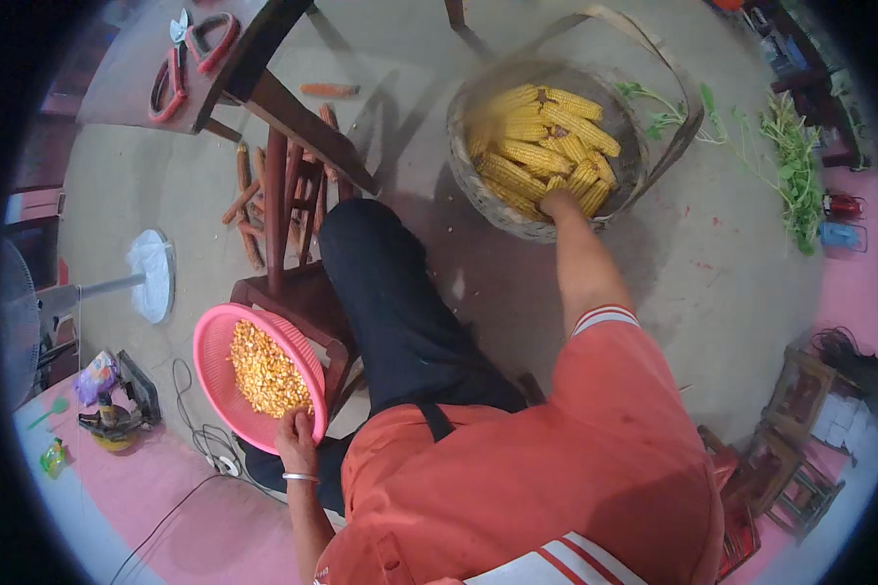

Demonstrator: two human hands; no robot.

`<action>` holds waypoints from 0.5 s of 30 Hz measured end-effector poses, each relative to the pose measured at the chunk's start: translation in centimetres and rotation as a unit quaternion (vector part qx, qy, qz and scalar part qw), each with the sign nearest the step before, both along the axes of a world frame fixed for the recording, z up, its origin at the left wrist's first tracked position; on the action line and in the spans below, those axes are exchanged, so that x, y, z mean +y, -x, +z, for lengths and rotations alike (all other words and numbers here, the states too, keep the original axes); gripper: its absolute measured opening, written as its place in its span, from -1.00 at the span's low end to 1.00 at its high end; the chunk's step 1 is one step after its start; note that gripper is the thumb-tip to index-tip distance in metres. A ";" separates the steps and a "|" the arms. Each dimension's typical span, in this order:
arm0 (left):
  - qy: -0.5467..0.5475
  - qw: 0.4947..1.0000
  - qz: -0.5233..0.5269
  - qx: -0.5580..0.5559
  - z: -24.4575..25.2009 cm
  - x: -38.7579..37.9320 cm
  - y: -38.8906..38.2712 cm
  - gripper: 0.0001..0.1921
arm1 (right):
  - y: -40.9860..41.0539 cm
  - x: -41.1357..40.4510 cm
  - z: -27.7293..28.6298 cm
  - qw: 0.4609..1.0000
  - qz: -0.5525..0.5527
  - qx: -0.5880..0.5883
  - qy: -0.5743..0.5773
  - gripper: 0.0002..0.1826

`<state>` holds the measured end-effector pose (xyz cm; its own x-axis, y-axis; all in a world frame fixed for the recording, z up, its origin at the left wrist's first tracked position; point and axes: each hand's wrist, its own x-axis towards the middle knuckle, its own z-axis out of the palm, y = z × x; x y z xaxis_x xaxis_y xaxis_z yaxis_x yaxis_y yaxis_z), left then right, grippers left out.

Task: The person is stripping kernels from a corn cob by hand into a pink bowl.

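A pink plastic basket [219,398] holds loose yellow corn kernels [269,373] and tilts beside my left leg. My left hand [298,433], a bracelet at its wrist, is closed over the basket's near rim, with the fingertips by the kernels. Out in front stands a round woven basket [475,197] with a tall handle [673,80], holding several husked ears of corn [530,153]. My right hand [553,200] reaches down among the nearest ears. Its fingers are mostly hidden there, so a grip on an ear cannot be made out.
A wooden stool [282,285] stands between the pink basket and bare corncobs [249,197] on the floor. Red-handled shears [179,66] lie on a table top. A pedestal fan [22,322] is at left, with a cable [190,409] nearby. Leafy stalks [790,175] lie at right.
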<state>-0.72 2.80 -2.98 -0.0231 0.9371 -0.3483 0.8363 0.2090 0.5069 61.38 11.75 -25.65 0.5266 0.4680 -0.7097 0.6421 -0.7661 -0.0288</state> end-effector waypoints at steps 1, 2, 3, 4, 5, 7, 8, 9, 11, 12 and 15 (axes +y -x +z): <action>0.001 1.000 0.000 0.002 -0.2 -0.1 0.2 -0.75 | -0.2 0.0 -0.3 1.000 -0.012 0.024 0.004 -0.54; -0.014 1.000 0.007 -0.008 -0.5 -0.2 0.5 -0.76 | -0.3 -0.2 -0.5 1.000 -0.012 0.025 0.005 -0.54; -0.029 0.999 0.014 -0.018 -0.7 -0.2 0.7 -0.77 | -0.4 -0.1 -0.3 0.998 -0.038 0.043 -0.027 -0.50; -0.031 0.999 0.014 -0.018 -0.7 -0.4 0.8 -0.77 | -0.4 0.0 -0.1 0.994 -0.064 0.059 -0.060 -0.44; -0.058 0.998 0.026 -0.015 -0.8 -0.6 1.0 -0.77 | -0.5 0.0 0.3 0.994 -0.064 0.058 -0.063 -0.44; -0.083 0.996 0.035 -0.019 0.1 -0.2 -0.4 -0.78 | -0.9 -0.8 0.9 0.916 -0.255 0.210 -0.229 -0.29; -0.075 0.996 0.048 -0.001 1.5 0.0 -1.7 -0.78 | -0.8 -0.8 1.8 0.916 -0.254 0.208 -0.230 -0.29; -0.070 0.995 0.072 0.025 2.9 -0.1 -2.4 -0.79 | 1.4 0.3 4.8 0.920 -0.244 0.192 -0.239 -0.28; -0.101 0.992 0.073 -0.001 3.2 -0.1 -2.2 -0.79 | 4.2 1.0 10.4 0.924 -0.229 0.172 -0.255 -0.27; -0.127 0.989 0.067 -0.027 3.3 0.0 -2.3 -0.79 | 5.3 1.0 12.3 0.932 -0.188 0.137 -0.279 -0.32; -0.162 0.971 0.075 -0.157 3.5 1.3 -4.7 -0.79 | 11.4 -0.5 15.8 0.875 -0.074 0.064 -0.474 -0.42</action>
<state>3.94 4.13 0.51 -0.1090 0.9929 -0.0478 0.6026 0.1042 0.7912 49.97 11.23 -9.83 0.5760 0.8116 -0.0977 0.4832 -0.4344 -0.7601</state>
